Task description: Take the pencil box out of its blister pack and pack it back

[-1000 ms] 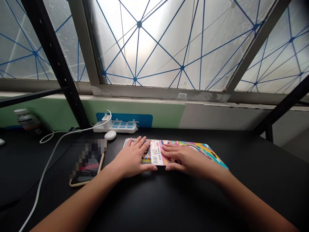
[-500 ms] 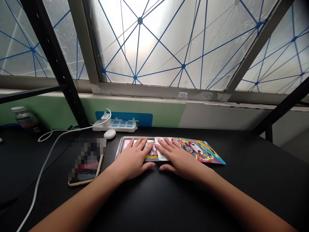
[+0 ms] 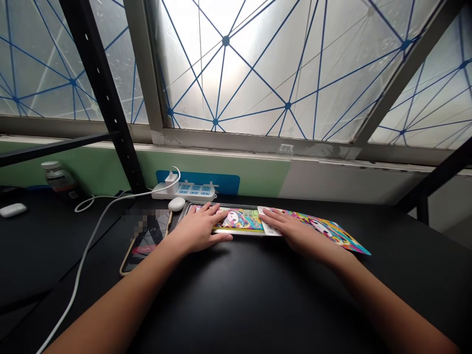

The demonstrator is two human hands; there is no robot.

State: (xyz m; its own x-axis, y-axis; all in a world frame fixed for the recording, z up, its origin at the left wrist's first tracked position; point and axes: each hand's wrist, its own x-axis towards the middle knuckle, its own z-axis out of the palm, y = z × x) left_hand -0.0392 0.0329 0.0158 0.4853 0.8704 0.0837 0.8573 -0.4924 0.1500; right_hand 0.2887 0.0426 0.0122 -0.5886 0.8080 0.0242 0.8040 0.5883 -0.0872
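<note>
A shallow clear-edged case (image 3: 186, 211) lies flat on the black desk, with a bright cartoon-printed card (image 3: 239, 220) showing inside it. My left hand (image 3: 197, 228) rests on the case's left part, fingers stretched and thumb out to the side. Over the case's right end lies the white edge of a colourful cartoon cover (image 3: 342, 235), which reaches to the right beyond the case. My right hand (image 3: 295, 231) presses flat on that white edge, its fingers extended. Neither hand grips anything. My fingers hide parts of the case and cover.
Left of the case lies a phone (image 3: 147, 241), partly behind my left forearm. A white oval case (image 3: 177, 204) sits beside a power strip (image 3: 199, 191) with a charger plugged in. A white cable (image 3: 84, 255) runs down the left side. A bottle (image 3: 61, 179) stands farther left.
My right hand has slid right, away from my left hand, so more of the cartoon print shows between them. The cover's right end reaches farther right. The view has shifted slightly left.
</note>
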